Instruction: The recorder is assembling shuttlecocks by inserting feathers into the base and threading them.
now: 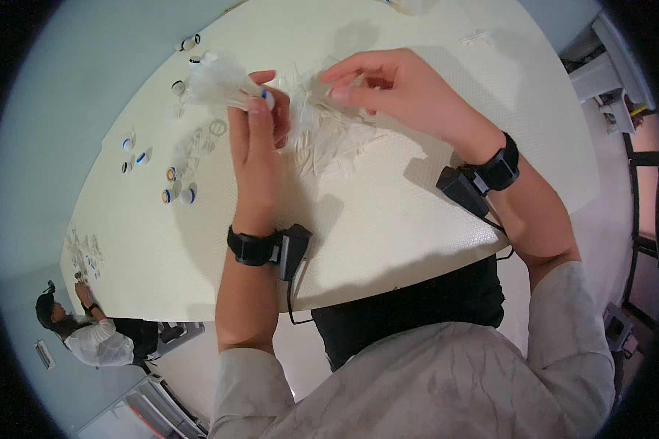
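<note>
My left hand (256, 132): closed on a clear plastic bundle (216, 82), which projects left past my thumb.
My right hand (399, 84): half open, gripping nothing visible, beside the pale strips (326, 143).

Wall: pale blue, it is rising along the left side (66, 139).
Table (388, 234): white and finely textured, its curved edge is crossing the room.
Floor (600, 227): pale, it is showing beyond the table.
Right side: a dark frame (644, 159) is standing around pinkish panels (646, 197).
Light: it is making soft shadows (357, 35) on the table.
</note>
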{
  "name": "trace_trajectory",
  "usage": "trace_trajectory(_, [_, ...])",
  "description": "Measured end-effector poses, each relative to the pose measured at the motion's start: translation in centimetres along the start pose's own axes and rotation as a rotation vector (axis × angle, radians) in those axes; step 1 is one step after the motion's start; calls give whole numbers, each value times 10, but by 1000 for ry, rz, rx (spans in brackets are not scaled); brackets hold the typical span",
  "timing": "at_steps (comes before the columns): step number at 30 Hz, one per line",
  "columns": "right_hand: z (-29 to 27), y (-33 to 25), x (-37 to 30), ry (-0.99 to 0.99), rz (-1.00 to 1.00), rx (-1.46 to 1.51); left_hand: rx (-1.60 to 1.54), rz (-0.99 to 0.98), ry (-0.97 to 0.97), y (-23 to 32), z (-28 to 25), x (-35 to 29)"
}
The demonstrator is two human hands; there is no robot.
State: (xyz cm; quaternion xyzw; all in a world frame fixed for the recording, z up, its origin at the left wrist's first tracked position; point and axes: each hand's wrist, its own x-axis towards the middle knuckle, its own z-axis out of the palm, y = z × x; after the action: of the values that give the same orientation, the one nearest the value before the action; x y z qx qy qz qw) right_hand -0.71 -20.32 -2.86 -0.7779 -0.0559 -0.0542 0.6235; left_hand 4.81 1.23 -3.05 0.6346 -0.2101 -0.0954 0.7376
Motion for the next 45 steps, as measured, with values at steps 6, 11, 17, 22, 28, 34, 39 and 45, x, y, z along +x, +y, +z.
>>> trace_trajectory(6, [13, -23, -9, -158, 111, 267, 536, 404, -351, -24, -3, -1])
trace_trajectory(11, [0, -9, -7, -102, 99, 438, 728, 487, -274, -2, 20, -5])
trace_trajectory(17, [-24, -19, 3, 250, 213, 528, 1082, 660, -415, 7, 34, -17])
trace_trajectory(22, [-18, -27, 1, 277, 179, 589, 1086, 686, -433, -2, 49, -23])
trace_trajectory(28, [-23, -21, -1, 319, 168, 584, 961, 770, -575, -1, 58, -25])
trace_trajectory(34, [-20, -24, 1, 309, 192, 591, 254, 213, -262, 6, 42, -35])
trace_trajectory(39, [-19, -22, 0, 275, 185, 583, 111, 134, -66, 1, 29, -14])
trace_trajectory(45, [-17, -9, 1, 240, 78, 301, -15, 221, -10, -4, 17, -4])
